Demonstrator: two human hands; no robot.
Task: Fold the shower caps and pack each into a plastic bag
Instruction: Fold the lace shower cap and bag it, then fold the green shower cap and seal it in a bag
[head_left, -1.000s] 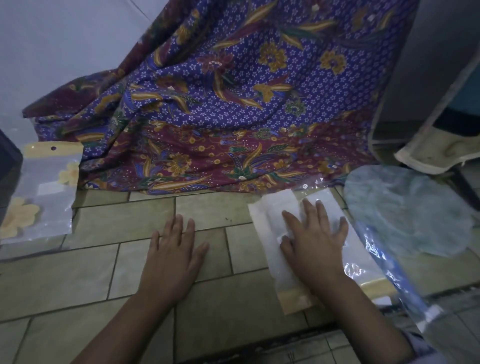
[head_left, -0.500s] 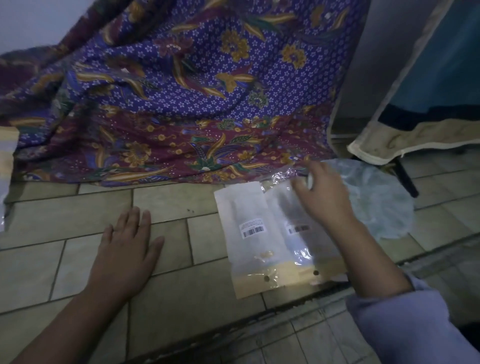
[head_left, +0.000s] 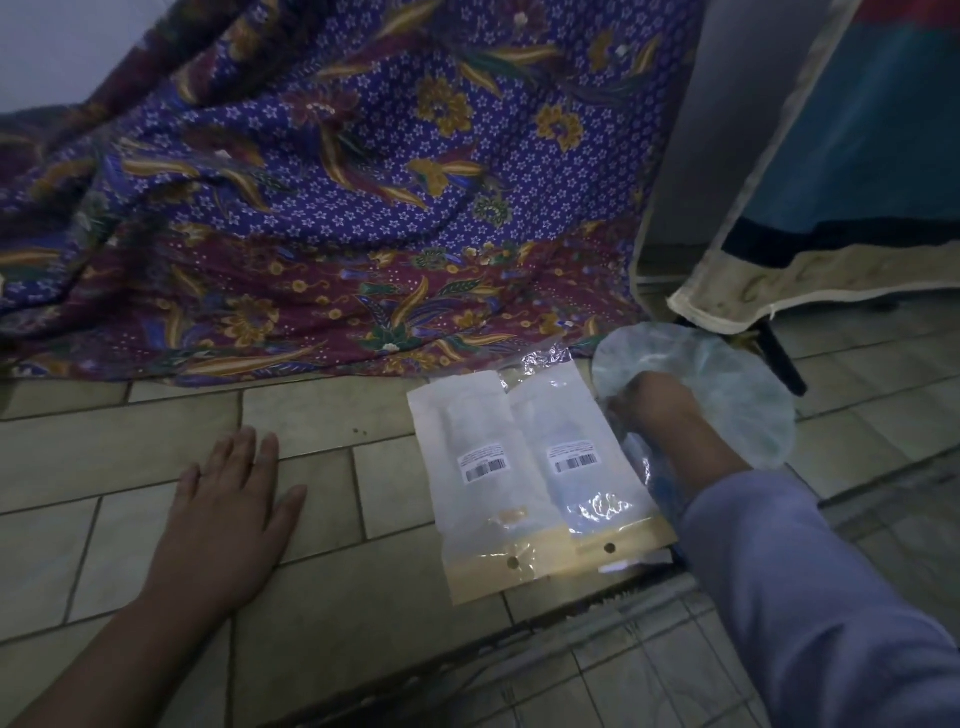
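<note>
Already two clear barcoded plastic bags (head_left: 535, 483) lie packed; right hand (head_left: 660, 415) touches the unfolded pale-blue round shower cap (head_left: 727, 384), grip impossible to tell; left hand (head_left: 228, 499) lies flat, fingers straight.

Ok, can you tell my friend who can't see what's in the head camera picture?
A person's right hand touches a pale blue shower cap on a tiled floor. Two packed plastic bags lie side by side beside it, and the left hand rests flat on the tiles.

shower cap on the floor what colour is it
The shower cap is pale bluish, best seen in the head view.
</note>
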